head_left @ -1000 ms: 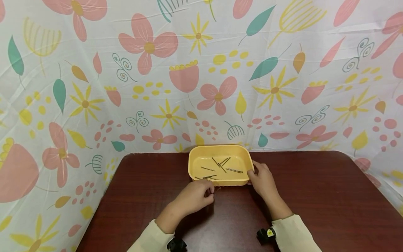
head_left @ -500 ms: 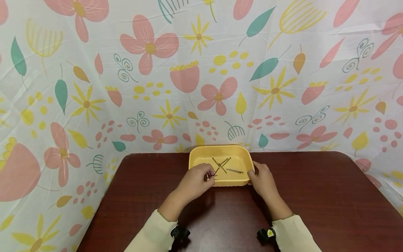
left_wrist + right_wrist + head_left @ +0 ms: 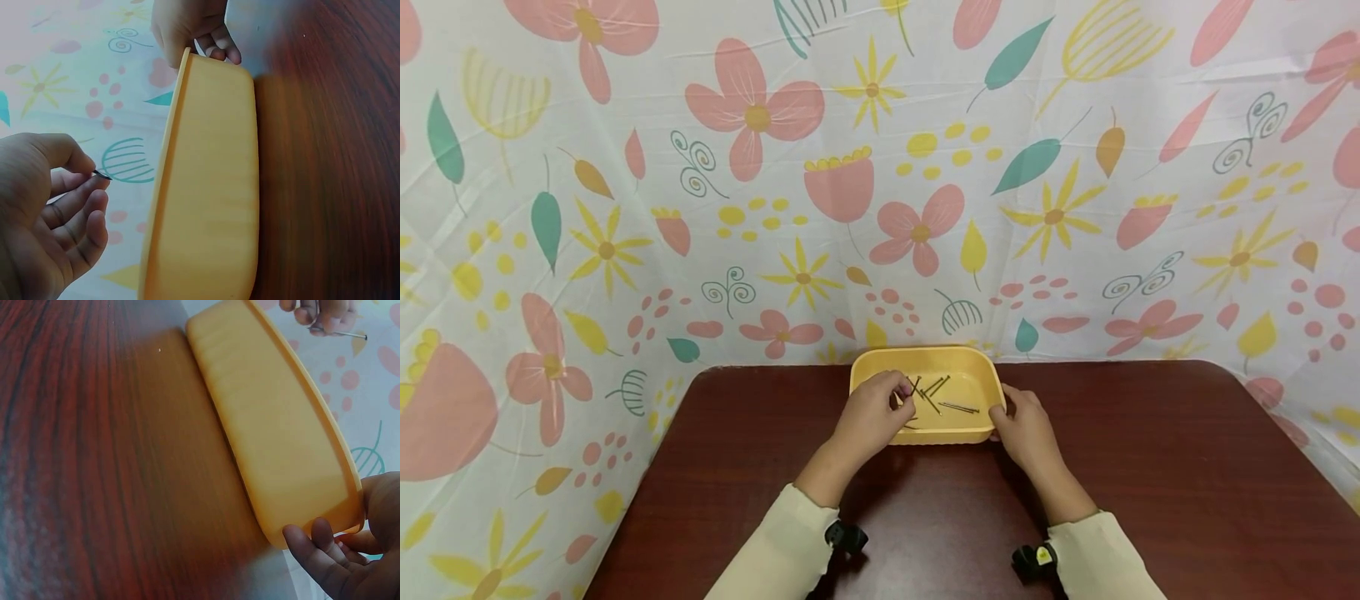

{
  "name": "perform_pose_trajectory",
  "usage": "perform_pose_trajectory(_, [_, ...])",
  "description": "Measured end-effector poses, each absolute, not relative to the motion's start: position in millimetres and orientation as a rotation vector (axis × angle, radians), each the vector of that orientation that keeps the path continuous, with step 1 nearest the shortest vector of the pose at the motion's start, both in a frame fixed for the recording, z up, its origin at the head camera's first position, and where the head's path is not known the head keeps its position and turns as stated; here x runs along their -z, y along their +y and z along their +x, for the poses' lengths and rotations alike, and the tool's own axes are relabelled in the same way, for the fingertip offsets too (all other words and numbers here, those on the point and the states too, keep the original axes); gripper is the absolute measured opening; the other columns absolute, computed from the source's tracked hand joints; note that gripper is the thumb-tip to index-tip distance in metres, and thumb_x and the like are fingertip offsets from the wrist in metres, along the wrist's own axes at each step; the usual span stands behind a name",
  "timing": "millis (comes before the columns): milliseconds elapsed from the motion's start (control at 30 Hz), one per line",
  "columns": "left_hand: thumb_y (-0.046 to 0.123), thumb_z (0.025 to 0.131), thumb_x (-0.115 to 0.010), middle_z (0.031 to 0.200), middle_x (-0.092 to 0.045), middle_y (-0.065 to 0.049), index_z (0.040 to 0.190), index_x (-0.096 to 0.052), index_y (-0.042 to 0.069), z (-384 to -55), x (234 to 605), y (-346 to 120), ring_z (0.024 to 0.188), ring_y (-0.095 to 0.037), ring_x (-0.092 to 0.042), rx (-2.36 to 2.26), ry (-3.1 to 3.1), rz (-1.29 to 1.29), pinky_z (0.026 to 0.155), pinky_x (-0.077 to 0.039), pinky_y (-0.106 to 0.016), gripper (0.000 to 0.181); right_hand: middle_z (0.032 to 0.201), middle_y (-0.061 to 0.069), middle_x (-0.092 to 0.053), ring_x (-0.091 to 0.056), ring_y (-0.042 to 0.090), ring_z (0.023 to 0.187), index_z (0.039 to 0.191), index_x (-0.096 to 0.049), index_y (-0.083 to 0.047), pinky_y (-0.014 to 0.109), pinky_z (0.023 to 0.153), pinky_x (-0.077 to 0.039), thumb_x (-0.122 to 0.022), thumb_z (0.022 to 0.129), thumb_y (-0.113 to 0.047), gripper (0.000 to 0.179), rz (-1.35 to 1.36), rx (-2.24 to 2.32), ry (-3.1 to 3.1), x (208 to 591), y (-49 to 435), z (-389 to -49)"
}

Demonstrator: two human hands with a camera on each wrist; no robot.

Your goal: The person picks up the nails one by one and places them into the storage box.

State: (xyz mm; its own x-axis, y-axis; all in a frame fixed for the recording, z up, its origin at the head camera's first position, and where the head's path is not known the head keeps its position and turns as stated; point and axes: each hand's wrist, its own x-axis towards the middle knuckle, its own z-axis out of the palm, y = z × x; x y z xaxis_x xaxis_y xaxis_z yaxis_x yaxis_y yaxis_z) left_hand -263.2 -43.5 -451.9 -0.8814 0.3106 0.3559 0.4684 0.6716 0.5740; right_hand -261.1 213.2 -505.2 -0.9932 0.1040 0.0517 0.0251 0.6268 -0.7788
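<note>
My left hand (image 3: 871,414) is raised over the left part of a yellow plastic tray (image 3: 973,435). Between thumb and index finger it pinches a thin nail (image 3: 350,334), whose headed end sticks out in the right wrist view. At the tray's right end, my right hand (image 3: 1028,429) grips the rim, thumb on the wall and fingers around the corner. Several nails (image 3: 958,408) lie loose on the tray floor, some crossing each other. My left hand hides the tray's left part and whatever lies there.
The tray stands on a dark reddish-brown wooden table (image 3: 760,467), close to its back edge. Behind and to the left hangs a white cloth (image 3: 865,75) printed with flowers and leaves. Each wrist carries a black camera band (image 3: 846,537).
My left hand has risen from the tray's front edge, over the rim and further above its inside, with a nail now showing in the fingers. The right hand has kept its grip.
</note>
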Motion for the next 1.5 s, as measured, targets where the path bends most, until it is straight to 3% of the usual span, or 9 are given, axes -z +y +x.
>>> perform_pose_trajectory(233, [0.019,0.094,-0.065,0.091,-0.065,0.006,0.095,-0.065,0.015,-269.7,452.8,-36.8,0.075,-0.006,-0.057,1.017,-2.675,-0.556,0.067,-0.048,-0.021,0.004,0.13,0.026,-0.048,-0.067,0.017,0.066,0.149,-0.042,0.008,0.023,0.061,-0.057,-0.047,0.098,-0.016,0.057,-0.096,-1.322,-2.736,506.0,212.8,-262.4])
perform_pose_trajectory(533, [0.017,0.093,-0.067,0.091,-0.068,0.001,0.093,-0.067,0.013,-275.9,452.7,-26.7,0.078,-0.015,-0.063,1.089,-2.64,-0.537,0.069,-0.048,-0.022,0.004,0.13,0.027,-0.048,-0.065,0.015,0.064,0.149,-0.041,0.01,0.023,0.061,-0.058,-0.047,0.098,-0.016,0.057,-0.096,-1.326,-2.737,506.7,212.8,-262.2])
perform_pose_trajectory(1067, [0.017,0.094,-0.066,0.092,-0.069,0.002,0.093,-0.068,0.014,-279.6,454.3,-20.8,0.077,-0.01,-0.061,1.109,-2.643,-0.526,0.07,-0.049,-0.022,0.004,0.132,0.027,-0.048,-0.068,0.018,0.065,0.148,-0.042,0.01,0.023,0.061,-0.058,-0.047,0.098,-0.014,0.056,-0.095,-1.315,-2.734,505.7,211.6,-261.8])
perform_pose_trajectory(1333, [0.03,0.098,-0.066,0.118,-0.069,0.0,0.122,-0.07,0.015,-277.3,453.1,-19.9,0.099,-0.015,-0.067,1.118,-2.661,-0.518,0.081,-0.053,-0.027,0.028,0.131,0.027,-0.048,-0.069,0.019,0.066,0.148,-0.043,0.01,0.024,0.061,-0.057,-0.048,0.098,-0.015,0.056,-0.099,-1.31,-2.737,504.6,212.0,-260.8])
perform_pose_trajectory(1500, [0.031,0.097,-0.068,0.121,-0.068,-0.002,0.127,-0.068,0.017,-276.9,452.4,-20.7,0.103,-0.017,-0.065,1.115,-2.659,-0.504,0.08,-0.053,-0.027,0.033,0.13,0.027,-0.048,-0.069,0.018,0.066,0.148,-0.042,0.01,0.023,0.061,-0.057,-0.047,0.098,-0.014,0.056,-0.104,-1.32,-2.734,504.9,212.1,-260.9])
